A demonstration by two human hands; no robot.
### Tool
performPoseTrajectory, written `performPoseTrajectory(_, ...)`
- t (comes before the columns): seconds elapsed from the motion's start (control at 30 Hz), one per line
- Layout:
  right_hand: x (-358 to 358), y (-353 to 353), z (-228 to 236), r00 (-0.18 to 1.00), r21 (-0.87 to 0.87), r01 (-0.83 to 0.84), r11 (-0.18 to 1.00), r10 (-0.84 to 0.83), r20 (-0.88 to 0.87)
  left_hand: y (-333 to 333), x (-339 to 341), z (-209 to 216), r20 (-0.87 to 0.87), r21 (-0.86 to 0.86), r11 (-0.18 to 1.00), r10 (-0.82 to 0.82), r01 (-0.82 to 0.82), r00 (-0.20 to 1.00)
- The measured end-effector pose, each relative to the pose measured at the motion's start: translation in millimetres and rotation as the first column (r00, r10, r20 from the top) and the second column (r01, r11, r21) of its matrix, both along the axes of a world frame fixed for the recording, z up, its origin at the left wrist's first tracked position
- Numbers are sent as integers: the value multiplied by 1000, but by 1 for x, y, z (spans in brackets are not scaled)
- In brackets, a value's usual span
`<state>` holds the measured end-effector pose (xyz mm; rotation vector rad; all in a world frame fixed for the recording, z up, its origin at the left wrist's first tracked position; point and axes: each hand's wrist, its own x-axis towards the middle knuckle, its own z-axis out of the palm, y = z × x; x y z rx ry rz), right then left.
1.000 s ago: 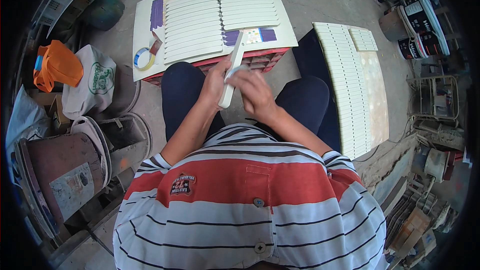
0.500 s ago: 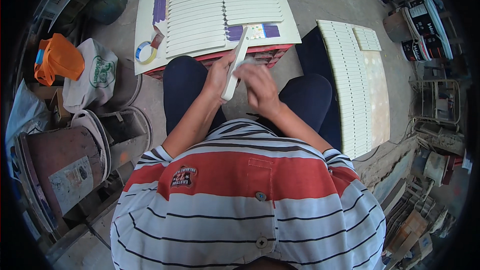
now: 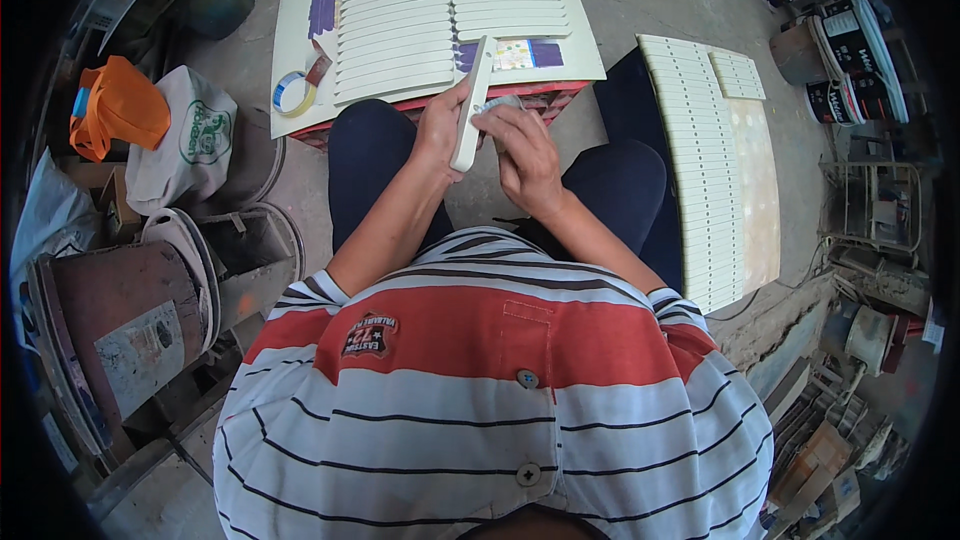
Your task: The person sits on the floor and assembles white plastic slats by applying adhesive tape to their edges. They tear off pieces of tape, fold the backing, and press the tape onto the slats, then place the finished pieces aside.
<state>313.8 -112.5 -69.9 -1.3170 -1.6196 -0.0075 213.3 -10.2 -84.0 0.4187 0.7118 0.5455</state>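
Note:
My left hand (image 3: 440, 130) is closed around a long, white bar (image 3: 470, 130) with rounded ends and a small hole near its far end. The bar is held tilted above my lap. My right hand (image 3: 527, 155) is closed, its fingertips at the bar's right side. A thin greyish piece, perhaps cloth or paper (image 3: 503, 102), shows at those fingers; most of it is hidden. Beyond my hands, rows of similar white bars (image 3: 395, 35) lie on a pale board (image 3: 288, 40) with purple patches. A roll of tape (image 3: 280, 90) and a small brown piece (image 3: 318, 70) rest there too.
To my right, a panel carries a long row of white bars with holes (image 3: 690, 160). At left stand an orange bag (image 3: 125, 100), a white bag (image 3: 185, 145) and a worn bin (image 3: 120, 310). Paint buckets (image 3: 850, 50) are at far right.
The bar has shifted slightly away from my body and stands a little steeper. My right fingers, blurred before, have moved slightly and are sharper, with the greyish piece showing more clearly.

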Motion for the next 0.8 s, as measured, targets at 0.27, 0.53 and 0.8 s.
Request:
performPoseTrajectory(0.27,-1,5,-2,1000,19,11,1000,-11,-4,-11,9,40,-146,30,997,80,-76,986)
performPoseTrajectory(0.53,-2,0,1,999,22,-7,1000,6,35,-17,9,40,-121,66,994,93,-85,988)
performPoseTrajectory(0.8,5,4,1,998,26,38,999,-39,40,-18,3,39,-109,142,990,3,12,994)
